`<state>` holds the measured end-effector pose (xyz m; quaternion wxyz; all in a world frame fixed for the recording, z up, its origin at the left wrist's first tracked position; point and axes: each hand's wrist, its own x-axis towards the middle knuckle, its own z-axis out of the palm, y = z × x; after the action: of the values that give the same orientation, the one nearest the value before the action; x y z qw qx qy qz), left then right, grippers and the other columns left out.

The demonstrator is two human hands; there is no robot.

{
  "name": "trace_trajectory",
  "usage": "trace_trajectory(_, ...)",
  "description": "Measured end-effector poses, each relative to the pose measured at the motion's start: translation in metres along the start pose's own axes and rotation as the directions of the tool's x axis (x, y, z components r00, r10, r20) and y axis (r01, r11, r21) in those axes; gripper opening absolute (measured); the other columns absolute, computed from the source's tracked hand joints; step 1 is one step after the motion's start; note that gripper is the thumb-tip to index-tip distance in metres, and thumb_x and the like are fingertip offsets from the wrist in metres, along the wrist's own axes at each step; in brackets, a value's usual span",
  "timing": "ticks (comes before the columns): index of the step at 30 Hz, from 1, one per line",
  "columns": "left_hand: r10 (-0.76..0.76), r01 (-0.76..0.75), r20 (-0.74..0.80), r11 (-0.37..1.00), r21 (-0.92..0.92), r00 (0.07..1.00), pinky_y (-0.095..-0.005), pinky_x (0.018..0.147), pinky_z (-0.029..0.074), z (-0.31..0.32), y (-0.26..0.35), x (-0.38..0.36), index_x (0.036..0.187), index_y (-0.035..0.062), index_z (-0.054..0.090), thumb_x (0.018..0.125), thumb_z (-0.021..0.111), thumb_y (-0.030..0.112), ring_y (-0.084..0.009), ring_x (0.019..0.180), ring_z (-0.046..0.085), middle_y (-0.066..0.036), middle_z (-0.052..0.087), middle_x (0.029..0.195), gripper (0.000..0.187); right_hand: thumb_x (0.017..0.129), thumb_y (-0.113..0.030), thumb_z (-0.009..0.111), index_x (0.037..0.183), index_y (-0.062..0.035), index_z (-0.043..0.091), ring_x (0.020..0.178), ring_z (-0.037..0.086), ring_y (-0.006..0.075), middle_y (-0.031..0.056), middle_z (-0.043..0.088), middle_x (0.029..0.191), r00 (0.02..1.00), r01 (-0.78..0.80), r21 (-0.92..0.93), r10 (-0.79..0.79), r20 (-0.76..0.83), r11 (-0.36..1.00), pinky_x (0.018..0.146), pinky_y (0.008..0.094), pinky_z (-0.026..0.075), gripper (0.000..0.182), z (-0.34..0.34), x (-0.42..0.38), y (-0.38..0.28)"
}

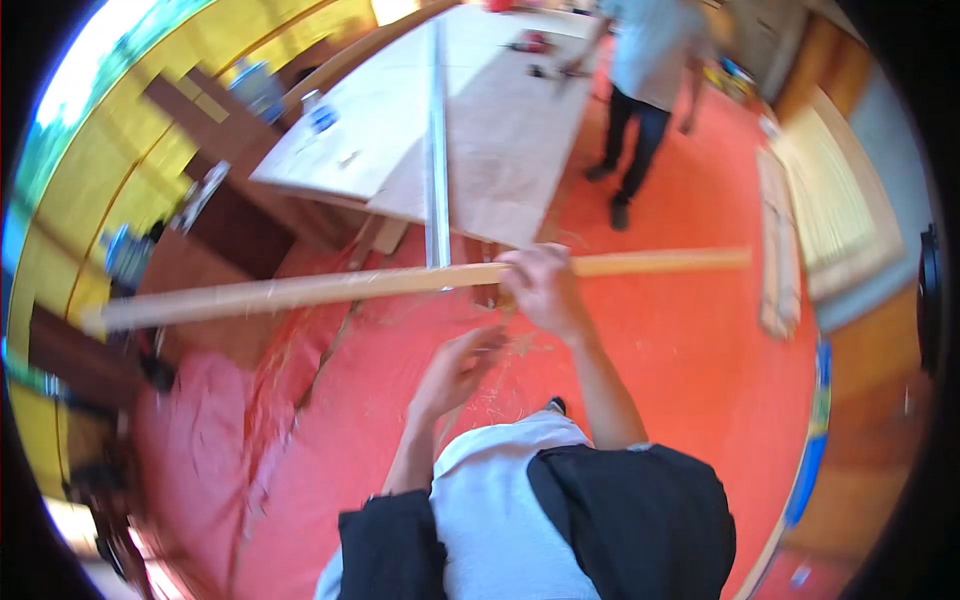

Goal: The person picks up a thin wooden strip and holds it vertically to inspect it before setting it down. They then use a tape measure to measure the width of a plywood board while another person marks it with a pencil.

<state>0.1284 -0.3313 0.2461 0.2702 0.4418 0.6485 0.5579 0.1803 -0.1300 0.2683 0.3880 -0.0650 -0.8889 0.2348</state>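
A long, narrow wooden strip (pixel 350 287) runs crosswise in front of me, its left end smeared by motion. My right hand (pixel 540 287) grips it right of its middle, fingers wrapped over the top. Below the strip, my left hand (pixel 458 372) is apart from it, with fingers loosely extended and somewhat blurred; I make out nothing in it. Beyond the strip, a long metal bar (pixel 436 150) lies along the worktable (pixel 500 165) and reaches past its near edge.
A person (pixel 650 90) stands right of the table, near a red power tool (pixel 533 42). A plastic bottle (pixel 319 112) stands on the table. Brown boards (pixel 225 225) are at left. Light panels (pixel 835 195) lean at right. Red sheeting (pixel 680 350) covers the floor, with scattered shavings.
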Motion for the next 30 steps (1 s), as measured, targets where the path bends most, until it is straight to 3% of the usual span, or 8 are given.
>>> trace_trajectory(10,0.366,-0.225,-0.394,0.906,0.358,0.843,-0.0300,0.087,0.050,-0.103,0.028,-0.016,0.123,-0.0005,0.056,0.093,0.055,0.002,-0.0185,0.104,0.062,-0.011,0.063,0.112,0.030,0.077,-0.012,0.061,0.074,-0.0108,0.062,0.089,0.061,0.0254,0.0071,0.060,0.077,0.895,0.408,-0.090,-0.379,0.237,0.908,0.090,0.0401,0.042,0.003,0.135,0.011,-0.091)
trace_trajectory(11,0.398,-0.215,-0.406,0.879,0.426,0.822,-0.0301,0.087,0.049,-0.107,0.026,-0.009,0.124,-0.0001,0.055,0.092,0.055,0.001,-0.0189,0.103,0.062,-0.011,0.063,0.113,0.032,0.079,-0.010,0.061,0.087,-0.0067,0.063,0.098,0.059,0.0274,0.0110,0.062,0.089,0.850,0.434,-0.020,-0.402,0.341,0.900,0.095,0.0415,0.040,0.009,0.153,0.011,-0.091)
trace_trajectory(14,0.414,-0.214,-0.473,0.882,0.420,0.777,-0.0305,0.085,0.050,-0.103,0.024,0.011,0.128,0.0000,0.053,0.091,0.057,0.002,-0.0194,0.100,0.063,-0.012,0.064,0.111,0.037,0.081,-0.010,0.061,0.104,-0.0018,0.060,0.108,0.055,0.0294,0.0157,0.060,0.106,0.949,0.217,0.367,-0.284,0.139,0.905,0.100,0.0423,0.039,0.024,0.188,-0.001,-0.098)
trace_trajectory(18,0.338,-0.042,-0.548,0.875,0.482,0.765,-0.0312,0.077,0.053,-0.118,0.013,0.039,0.129,0.0005,0.052,0.091,0.059,0.003,-0.0178,0.089,0.067,-0.011,0.068,0.099,0.039,0.084,-0.011,0.058,0.113,-0.0025,0.058,0.115,0.051,0.0313,0.0134,0.057,0.119,0.867,-0.180,0.713,-0.233,0.440,0.677,0.099,0.0405,0.041,0.030,0.175,0.000,-0.120)
trace_trajectory(21,0.242,0.032,-0.590,0.910,0.414,0.770,-0.0294,0.065,0.053,-0.133,0.018,0.043,0.128,0.0016,0.054,0.091,0.061,0.005,-0.0147,0.075,0.067,-0.009,0.069,0.088,0.038,0.082,-0.011,0.059,0.107,-0.0060,0.061,0.113,0.053,0.0281,0.0107,0.060,0.114,0.767,0.122,0.477,-0.388,0.511,0.871,0.101,0.0417,0.040,0.026,0.193,0.009,-0.110)
trace_trajectory(24,0.228,0.024,-0.637,0.932,0.361,0.736,-0.0280,0.062,0.052,-0.128,0.017,0.044,0.125,0.0015,0.055,0.091,0.062,0.005,-0.0133,0.073,0.067,-0.008,0.068,0.086,0.035,0.080,-0.012,0.060,0.098,-0.0086,0.065,0.107,0.058,0.0236,0.0086,0.065,0.103,0.530,0.707,0.143,-0.653,0.540,0.692,0.100,0.0432,0.041,0.019,0.178,-0.007,-0.105)
trace_trajectory(27,0.289,-0.050,-0.672,0.935,0.351,0.681,-0.0301,0.060,0.051,-0.120,0.015,0.046,0.119,0.0017,0.058,0.090,0.063,0.008,-0.0158,0.069,0.067,-0.010,0.068,0.082,0.030,0.080,-0.014,0.060,0.093,-0.0103,0.067,0.099,0.061,0.0215,0.0079,0.066,0.093,0.576,0.769,0.236,-0.804,0.149,0.595,0.095,0.0437,0.043,0.014,0.130,-0.005,-0.107)
trace_trajectory(30,0.285,-0.049,-0.689,0.939,0.340,0.666,-0.0307,0.059,0.051,-0.112,0.015,0.046,0.118,0.0024,0.059,0.091,0.063,0.009,-0.0158,0.067,0.066,-0.010,0.068,0.080,0.028,0.083,-0.012,0.061,0.093,-0.0090,0.067,0.095,0.062,0.0258,0.0092,0.066,0.092,0.721,0.491,0.435,-0.632,0.283,0.755,0.090,0.0432,0.046,0.013,0.097,-0.007,-0.092)
